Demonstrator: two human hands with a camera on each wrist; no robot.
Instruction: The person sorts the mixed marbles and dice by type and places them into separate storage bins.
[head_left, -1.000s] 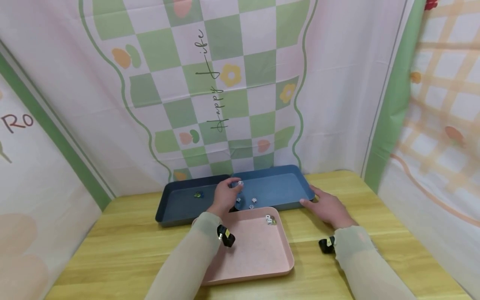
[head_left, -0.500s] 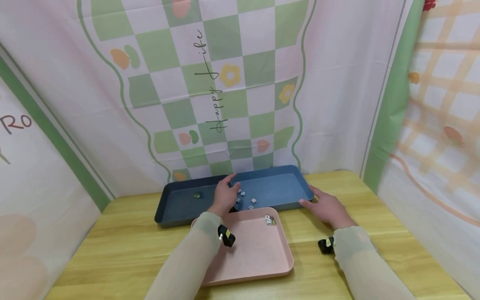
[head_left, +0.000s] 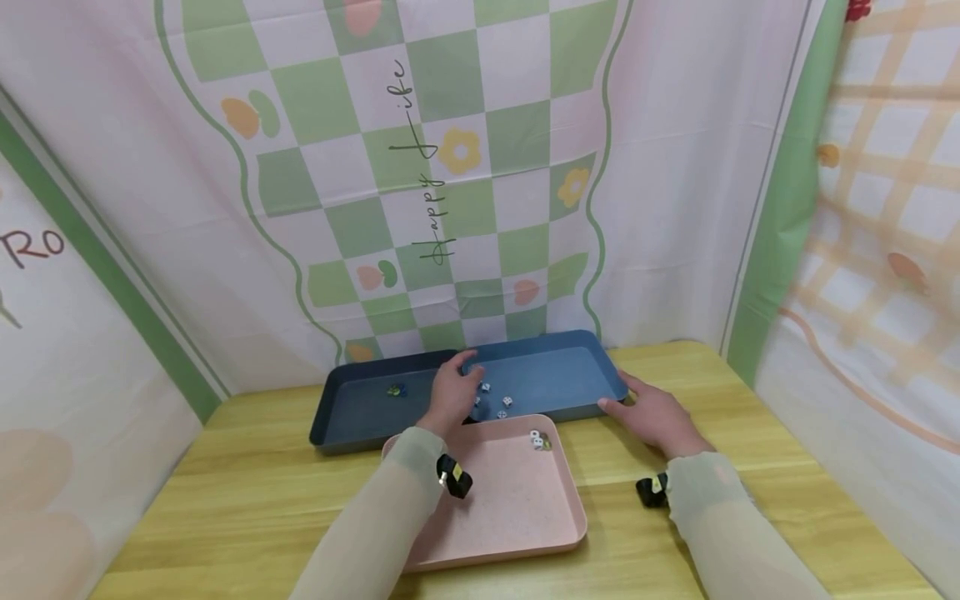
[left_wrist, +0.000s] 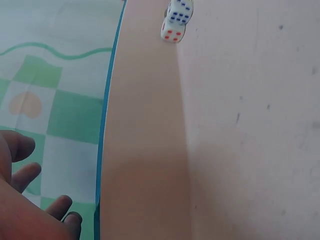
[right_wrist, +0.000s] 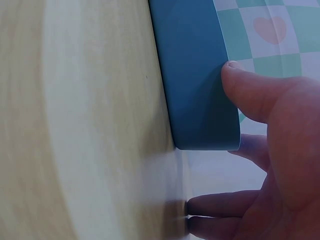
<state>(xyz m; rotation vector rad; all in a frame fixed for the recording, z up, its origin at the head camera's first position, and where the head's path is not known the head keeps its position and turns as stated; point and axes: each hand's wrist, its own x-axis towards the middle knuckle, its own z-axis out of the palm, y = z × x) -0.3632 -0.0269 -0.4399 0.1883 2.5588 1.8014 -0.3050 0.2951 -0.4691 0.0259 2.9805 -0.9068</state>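
My left hand [head_left: 452,393] is over the left end of the blue tray [head_left: 555,367]. Its fingers are spread, and I see nothing held in the head or left wrist view. Several white dice [head_left: 507,402] lie in the blue tray beside and below that hand; part of this end is hidden behind it. At the tray's near right corner is my right hand [head_left: 660,417]. In the right wrist view its thumb [right_wrist: 250,92] presses the rim while a finger touches the end wall, so the hand grips the corner.
A pink tray [head_left: 517,500] stands in front, with white dice [head_left: 537,439] and something yellowish in its far right corner. The dark tray [head_left: 352,417] at left holds small yellow-green and blue pieces [head_left: 396,390]. A patterned cloth [head_left: 450,208] hangs behind the wooden table [head_left: 247,483].
A second ago my left hand pinched a white die above the blue tray; the die was let go and now lies in it. The left hand has since shifted slightly. My right hand stays put.
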